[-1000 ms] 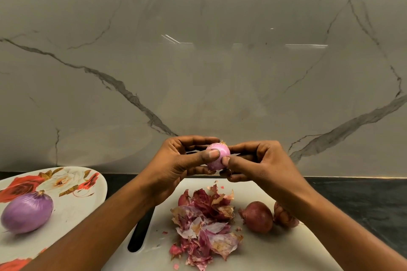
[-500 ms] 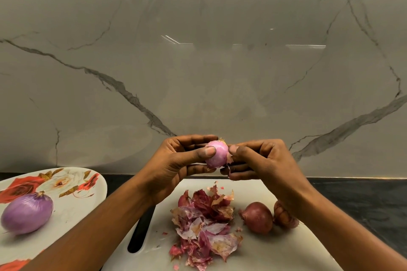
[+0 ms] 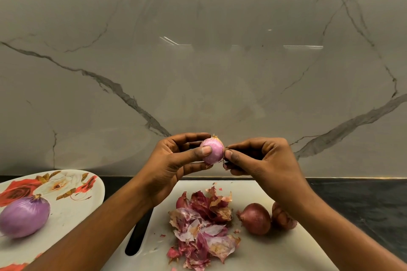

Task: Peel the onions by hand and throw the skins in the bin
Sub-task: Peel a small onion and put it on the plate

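— Head view: where's the small pink half-peeled onion (image 3: pixel 212 151)?
— Above the white plastic cutting board (image 3: pixel 275 253), gripped in my left hand (image 3: pixel 174 167); my right hand (image 3: pixel 262 160) pinches a skin shred at its side.

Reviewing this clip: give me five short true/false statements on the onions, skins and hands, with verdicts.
1. The left hand holds a small pink peeled onion. True.
2. The large purple peeled onion lies on the white cutting board. False: it lies on the floral plate.
3. The pile of reddish onion skins lies on the board. True.
4. The right hand is resting on the board. False: it is raised, pinching at the small onion's side.
5. No unpeeled onions remain. False: a dark red unpeeled onion sits on the board.
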`<state>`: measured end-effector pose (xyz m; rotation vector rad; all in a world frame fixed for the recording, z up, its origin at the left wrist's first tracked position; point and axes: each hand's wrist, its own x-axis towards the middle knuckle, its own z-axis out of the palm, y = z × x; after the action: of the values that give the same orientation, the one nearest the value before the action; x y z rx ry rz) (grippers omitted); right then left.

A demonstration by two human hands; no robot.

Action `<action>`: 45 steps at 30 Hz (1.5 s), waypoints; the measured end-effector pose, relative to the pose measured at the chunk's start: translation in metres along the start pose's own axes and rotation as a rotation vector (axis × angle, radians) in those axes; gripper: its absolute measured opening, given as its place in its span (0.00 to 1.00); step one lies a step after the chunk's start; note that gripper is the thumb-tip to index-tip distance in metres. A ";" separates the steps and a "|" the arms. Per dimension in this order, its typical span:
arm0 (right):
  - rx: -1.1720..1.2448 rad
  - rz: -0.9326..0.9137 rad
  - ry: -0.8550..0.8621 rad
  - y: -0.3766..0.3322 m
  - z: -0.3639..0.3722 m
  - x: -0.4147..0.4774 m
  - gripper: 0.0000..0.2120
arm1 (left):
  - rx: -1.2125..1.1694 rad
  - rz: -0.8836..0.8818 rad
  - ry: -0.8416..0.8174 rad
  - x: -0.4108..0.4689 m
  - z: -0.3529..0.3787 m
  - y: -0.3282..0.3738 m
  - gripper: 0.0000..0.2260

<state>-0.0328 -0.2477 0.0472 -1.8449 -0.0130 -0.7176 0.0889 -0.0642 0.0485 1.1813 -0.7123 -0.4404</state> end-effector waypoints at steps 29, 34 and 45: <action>-0.053 0.045 -0.036 0.002 -0.002 0.001 0.03 | -0.001 0.003 0.004 0.002 -0.002 -0.002 0.21; -0.062 0.073 -0.015 0.001 -0.003 0.002 0.02 | -0.038 -0.011 -0.008 0.002 -0.001 -0.002 0.21; -0.104 0.107 0.074 0.006 -0.006 0.005 0.03 | -0.132 -0.069 -0.026 0.000 -0.001 0.001 0.20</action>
<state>-0.0300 -0.2566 0.0460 -1.9017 0.1730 -0.7222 0.0898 -0.0633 0.0496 1.0797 -0.6566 -0.5531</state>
